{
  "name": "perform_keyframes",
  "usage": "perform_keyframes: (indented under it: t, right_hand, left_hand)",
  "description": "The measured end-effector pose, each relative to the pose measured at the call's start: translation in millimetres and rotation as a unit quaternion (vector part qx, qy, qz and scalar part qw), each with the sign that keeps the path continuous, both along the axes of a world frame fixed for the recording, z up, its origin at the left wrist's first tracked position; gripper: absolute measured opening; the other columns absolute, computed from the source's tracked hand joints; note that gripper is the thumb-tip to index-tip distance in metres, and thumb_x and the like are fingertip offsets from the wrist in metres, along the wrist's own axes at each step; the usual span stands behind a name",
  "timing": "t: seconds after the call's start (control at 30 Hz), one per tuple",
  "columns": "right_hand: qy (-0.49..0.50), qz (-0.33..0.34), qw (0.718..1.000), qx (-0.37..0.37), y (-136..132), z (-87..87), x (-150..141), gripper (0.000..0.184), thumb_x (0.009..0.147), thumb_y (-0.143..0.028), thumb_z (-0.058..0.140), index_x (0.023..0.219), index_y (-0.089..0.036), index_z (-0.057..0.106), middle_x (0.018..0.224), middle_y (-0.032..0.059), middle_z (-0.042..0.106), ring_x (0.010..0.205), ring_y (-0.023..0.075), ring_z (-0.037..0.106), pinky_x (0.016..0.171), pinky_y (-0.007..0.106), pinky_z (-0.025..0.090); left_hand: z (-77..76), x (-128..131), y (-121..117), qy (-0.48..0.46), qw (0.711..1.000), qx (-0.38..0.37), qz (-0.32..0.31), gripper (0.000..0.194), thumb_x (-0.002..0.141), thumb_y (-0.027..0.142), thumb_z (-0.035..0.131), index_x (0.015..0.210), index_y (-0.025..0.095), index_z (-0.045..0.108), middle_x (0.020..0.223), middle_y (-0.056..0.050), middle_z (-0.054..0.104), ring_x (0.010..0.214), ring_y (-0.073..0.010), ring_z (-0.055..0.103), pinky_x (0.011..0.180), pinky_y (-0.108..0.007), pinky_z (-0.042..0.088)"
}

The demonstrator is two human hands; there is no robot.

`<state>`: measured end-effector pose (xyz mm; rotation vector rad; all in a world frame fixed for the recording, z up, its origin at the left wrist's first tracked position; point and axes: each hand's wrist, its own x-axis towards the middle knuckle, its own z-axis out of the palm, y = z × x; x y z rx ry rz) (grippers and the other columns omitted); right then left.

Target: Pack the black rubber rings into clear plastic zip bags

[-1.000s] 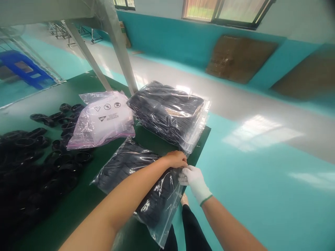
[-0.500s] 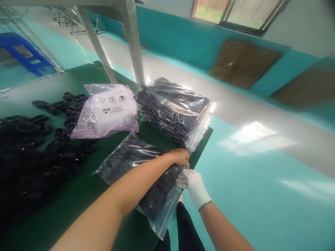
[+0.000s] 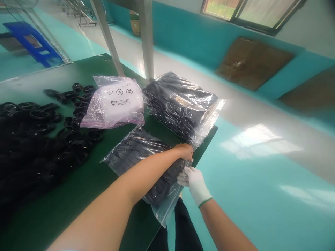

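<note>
Now right hand [image 3: 195,182] pinches clear bag [image 3: 136,148] slightly farther from left hand [image 3: 184,151]

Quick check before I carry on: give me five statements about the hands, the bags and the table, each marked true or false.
1. The left hand and the right hand are both at the edge of the near clear bag. True.
2. The left hand wears a white glove. False: it is bare, and the right hand wears the white glove.
3. The pink-tinted bag lies on the green table. True.
4. The far clear bag is empty. False: the far clear bag is packed with dark items.
5. No black ring-shaped parts lie loose on the table. False: a pile of black ring-shaped parts lies there.
</note>
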<state>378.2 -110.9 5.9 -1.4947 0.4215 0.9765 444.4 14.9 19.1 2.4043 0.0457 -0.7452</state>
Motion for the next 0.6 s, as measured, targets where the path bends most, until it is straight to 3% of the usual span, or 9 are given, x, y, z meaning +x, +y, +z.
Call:
perform_keyframes:
  t: [0.2,0.4,0.6]
  right_hand:
    - [0.040,0.006,0.999,0.014,-8.3,5.0,-29.3,0.032,0.063,-0.040,0.064,0.066,-0.019,0.041,0.050,-0.0027,0.049,0.049,0.0144,0.057,0.054,0.032,0.050]
    - [0.116,0.004,0.989,0.096,-18.6,2.9,-65.2,0.038,0.060,-0.040,0.069,0.063,-0.020,0.037,0.047,-0.0065,0.044,0.040,0.0085,0.046,0.051,0.030,0.047]
    - [0.132,0.025,0.987,0.084,-27.9,-7.3,-102.3,0.035,0.061,-0.041,0.068,0.064,-0.018,0.042,0.052,-0.0018,0.051,0.046,0.0124,0.052,0.054,0.034,0.047]
  left_hand:
    - [-3.4,0.2,-1.9,-0.012,1.000,0.009,-0.005,0.017,0.061,0.034,0.066,0.069,0.020,0.067,0.079,-0.005,0.066,0.079,-0.0191,0.059,0.069,-0.025,0.042]
    - [-0.2,-0.3,-2.3,-0.006,0.999,0.018,-0.026,0.019,0.062,0.036,0.065,0.073,0.021,0.067,0.085,-0.003,0.066,0.080,-0.0181,0.059,0.069,-0.025,0.043]
    - [5.8,-2.6,-4.2,-0.002,0.999,0.023,-0.037,0.018,0.064,0.034,0.063,0.075,0.021,0.067,0.089,-0.004,0.066,0.082,-0.0187,0.059,0.072,-0.026,0.044]
